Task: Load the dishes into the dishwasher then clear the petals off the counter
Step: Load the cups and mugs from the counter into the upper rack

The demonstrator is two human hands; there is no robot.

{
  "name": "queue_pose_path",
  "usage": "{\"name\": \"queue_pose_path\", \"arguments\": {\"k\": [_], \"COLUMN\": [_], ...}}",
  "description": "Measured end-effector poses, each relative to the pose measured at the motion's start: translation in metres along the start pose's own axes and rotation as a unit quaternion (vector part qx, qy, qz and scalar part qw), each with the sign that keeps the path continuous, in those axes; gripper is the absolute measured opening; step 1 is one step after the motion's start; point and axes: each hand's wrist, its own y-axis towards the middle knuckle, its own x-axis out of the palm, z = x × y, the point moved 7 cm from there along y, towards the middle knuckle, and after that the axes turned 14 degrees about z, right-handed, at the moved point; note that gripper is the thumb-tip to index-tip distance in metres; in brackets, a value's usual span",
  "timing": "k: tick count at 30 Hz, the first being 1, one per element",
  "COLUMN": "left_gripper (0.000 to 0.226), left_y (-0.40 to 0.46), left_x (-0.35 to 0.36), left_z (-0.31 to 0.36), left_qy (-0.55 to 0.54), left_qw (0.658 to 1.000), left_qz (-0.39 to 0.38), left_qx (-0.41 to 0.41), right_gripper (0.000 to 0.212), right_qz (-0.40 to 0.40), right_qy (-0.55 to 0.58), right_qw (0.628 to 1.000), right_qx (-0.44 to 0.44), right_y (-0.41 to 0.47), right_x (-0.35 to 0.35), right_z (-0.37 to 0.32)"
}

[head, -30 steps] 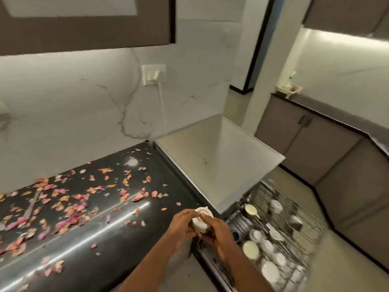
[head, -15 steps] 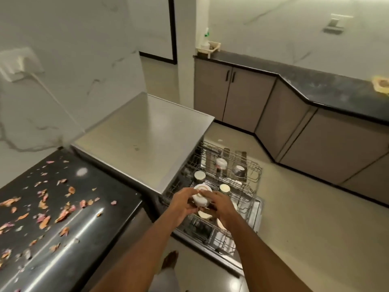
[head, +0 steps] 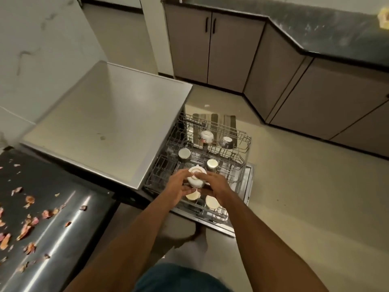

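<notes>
Over the pulled-out rack (head: 210, 157), a white cup (head: 196, 178) is held inverted, gripped by the curled left hand (head: 179, 186) and right hand (head: 216, 186). Racked cups could be knocked if it is lowered carelessly.

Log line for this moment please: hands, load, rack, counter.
left hand: holds white cup | right hand: holds same cup | cup: upside down above dishwasher rack | petals: on counter

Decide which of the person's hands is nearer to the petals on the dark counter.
Left. The left hand holds the white cup on the side facing the petals; the right hand holds its far side, over the dishwasher rack.
</notes>
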Motion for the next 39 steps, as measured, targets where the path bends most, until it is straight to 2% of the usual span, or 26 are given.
{"name": "queue_pose_path", "arguments": {"k": [6, 12, 17, 20, 22, 25, 27, 31, 34, 39], "left_gripper": [0.024, 0.053, 0.073, 0.066, 0.058, 0.058, 0.067, 0.077, 0.075, 0.087], "left_y": [0.035, 0.057, 0.064, 0.073, 0.08, 0.102, 0.12, 0.155, 0.191, 0.258], "left_x": [0.048, 0.085, 0.095, 0.091, 0.085, 0.066, 0.056, 0.039, 0.025, 0.01], "left_z": [0.002, 0.002, 0.002, 0.006, 0.005, -0.001, -0.004, 0.002, -0.001, -0.02], "left_qy": [0.02, 0.079, 0.231, 0.274, 0.287, 0.304, 0.322, 0.326, 0.315, 0.315], "left_qw": [0.998, 0.993, 0.966, 0.953, 0.949, 0.945, 0.939, 0.932, 0.933, 0.927], "left_qz": [-0.043, -0.065, -0.107, -0.059, -0.021, 0.029, 0.056, 0.126, 0.161, 0.202], "left_qx": [-0.04, -0.057, 0.051, 0.116, 0.128, 0.114, 0.105, 0.093, 0.069, 0.018], "right_gripper": [0.038, 0.04, 0.053, 0.057, 0.044, 0.035, 0.04, 0.028, 0.025, 0.024], "right_qz": [0.058, 0.074, 0.065, 0.058, 0.054, 0.035, 0.018, -0.002, -0.002, 0.005], "right_qy": [-0.027, -0.071, -0.117, -0.134, -0.142, -0.152, -0.209, -0.319, -0.358, -0.34], "right_qw": [0.998, 0.994, 0.99, 0.986, 0.986, 0.985, 0.977, 0.948, 0.934, 0.938], "right_qx": [0.028, 0.022, 0.049, 0.074, 0.073, 0.069, 0.049, -0.003, 0.013, 0.064], "right_y": [0.041, 0.071, 0.098, 0.109, 0.118, 0.129, 0.136, 0.157, 0.173, 0.194], "right_x": [-0.027, -0.052, -0.052, -0.039, -0.03, -0.018, -0.012, 0.002, 0.006, 0.004], "right_z": [-0.009, -0.035, -0.026, -0.015, -0.007, 0.001, 0.003, 0.003, 0.01, 0.028]}}
